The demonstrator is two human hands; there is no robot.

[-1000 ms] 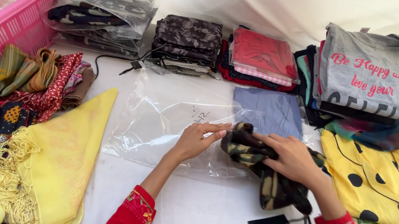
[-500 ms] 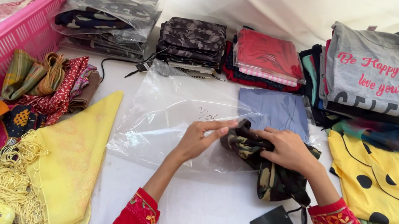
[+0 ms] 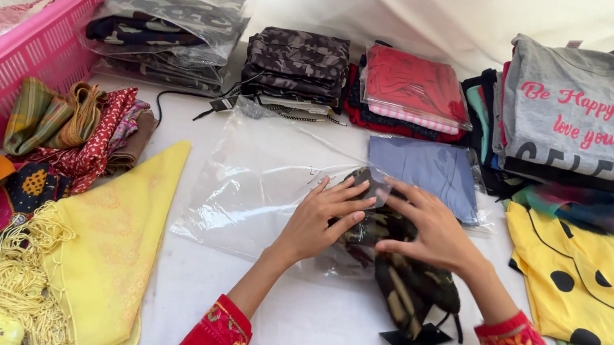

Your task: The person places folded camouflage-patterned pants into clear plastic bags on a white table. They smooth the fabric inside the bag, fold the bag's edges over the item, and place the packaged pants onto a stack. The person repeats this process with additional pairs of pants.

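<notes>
In the head view, the left hand (image 3: 320, 222) lies flat with fingers spread on the near edge of a clear plastic bag (image 3: 258, 182), its fingertips touching a folded camouflage garment (image 3: 400, 276). The hand presses rather than grips; nothing is closed in it. The right hand (image 3: 433, 233) rests on top of the same garment, fingers loosely curved over the cloth and thumb tucked against its side, so it holds the fabric lightly from above. The garment sits on the white table (image 3: 316, 340) at the bag's right-hand opening, its upper end just inside the plastic and the rest trailing toward the person. A black tag (image 3: 412, 338) hangs off its lower end. Both forearms wear red embroidered sleeves (image 3: 209, 342).

Just beyond the right hand lies a folded blue-grey cloth (image 3: 425, 172) in a clear wrapper. Along the back edge stand 4 stacks: bagged camouflage clothes (image 3: 168, 24), a bare camouflage pile (image 3: 297, 64), red garments in plastic (image 3: 409, 87) and a grey printed T-shirt (image 3: 576, 109) on top of darker ones. To the right is a yellow top with black dots (image 3: 593, 281). At the left are a pink plastic basket (image 3: 39, 42), a heap of patterned scarves (image 3: 68, 129) and a yellow fringed scarf (image 3: 99, 248).
</notes>
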